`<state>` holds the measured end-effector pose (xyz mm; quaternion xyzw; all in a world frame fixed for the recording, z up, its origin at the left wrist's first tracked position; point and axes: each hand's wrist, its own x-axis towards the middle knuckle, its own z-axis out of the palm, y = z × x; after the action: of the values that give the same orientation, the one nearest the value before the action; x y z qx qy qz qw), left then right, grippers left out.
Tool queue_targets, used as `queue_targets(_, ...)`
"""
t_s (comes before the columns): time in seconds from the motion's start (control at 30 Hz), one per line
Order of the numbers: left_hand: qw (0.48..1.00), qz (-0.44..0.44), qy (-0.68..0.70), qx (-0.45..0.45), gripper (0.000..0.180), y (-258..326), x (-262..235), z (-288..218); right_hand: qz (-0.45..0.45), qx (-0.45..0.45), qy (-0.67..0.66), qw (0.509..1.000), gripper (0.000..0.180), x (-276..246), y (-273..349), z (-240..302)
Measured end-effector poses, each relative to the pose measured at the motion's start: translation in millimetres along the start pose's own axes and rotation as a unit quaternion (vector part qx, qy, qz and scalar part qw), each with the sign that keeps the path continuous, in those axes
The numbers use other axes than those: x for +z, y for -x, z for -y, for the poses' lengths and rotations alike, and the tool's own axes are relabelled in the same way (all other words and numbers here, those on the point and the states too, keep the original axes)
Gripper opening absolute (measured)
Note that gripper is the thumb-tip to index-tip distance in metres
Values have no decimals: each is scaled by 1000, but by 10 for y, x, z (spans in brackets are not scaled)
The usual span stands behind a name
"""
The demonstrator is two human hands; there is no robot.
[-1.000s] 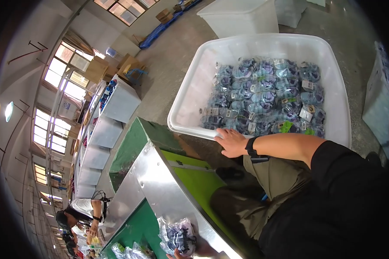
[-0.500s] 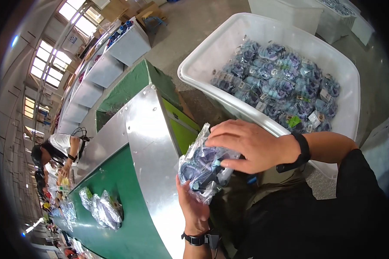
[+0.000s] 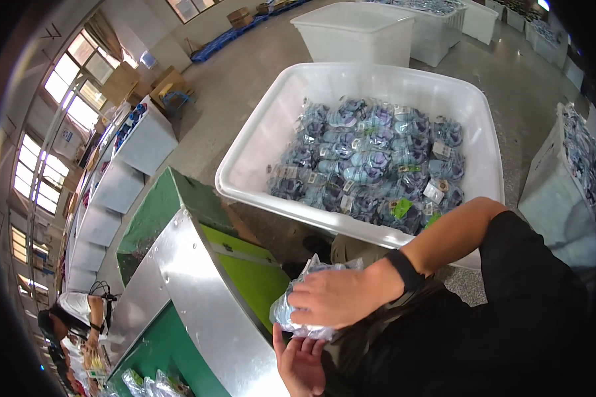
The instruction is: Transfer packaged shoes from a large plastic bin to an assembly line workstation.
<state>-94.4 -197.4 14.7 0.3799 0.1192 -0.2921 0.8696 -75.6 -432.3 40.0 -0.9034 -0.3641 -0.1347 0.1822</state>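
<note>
My right hand (image 3: 334, 296), with a black wristband, lies over a stack of clear plastic bags (image 3: 298, 298) holding dark blue items. My left hand (image 3: 302, 360) supports the stack from below, palm up. Both hands hold the bags just beside the shiny metal edge (image 3: 208, 298) of a green conveyor belt (image 3: 179, 360). Behind my right arm stands a large white tub (image 3: 265, 139) filled with several more of the same bagged items (image 3: 371, 165).
More bagged items (image 3: 149, 384) lie on the belt. Another person (image 3: 79, 317) works at the far left. White bins (image 3: 146, 142) line the left side; further white tubs (image 3: 357, 30) stand on the concrete floor, and a full one (image 3: 569, 185) at the right.
My right hand reached into the white tub, then brought a stack of bags to my left hand by the belt. The view has since swung back toward the tub; the stack sits lower.
</note>
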Motion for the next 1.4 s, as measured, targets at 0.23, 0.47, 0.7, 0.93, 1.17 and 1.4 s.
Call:
queue_targets(0.23,984,-66,-138,93,47,43,-779,-324,-103,65,125,985,52,-716,366,-1063)
queue_targets(0.47,974,-135,-119,138,39,53,-809,-291,-34,269,232,934,56,-869,1150,-2788)
queue_targets(0.7,972,-114,-108,177,36,96,-862,-234,-49,439,40,896,53,109,1730,-2822)
queue_targets(0.93,978,-82,-121,152,34,21,-934,-319,-87,343,-162,921,59,806,917,-2253)
queue_targets(1.17,979,-100,-106,144,36,18,-914,-284,-16,399,111,910,81,1120,324,-1648)
queue_targets(1.4,989,-121,-22,84,43,34,-842,-441,-37,390,114,913,81,1159,282,-1646)
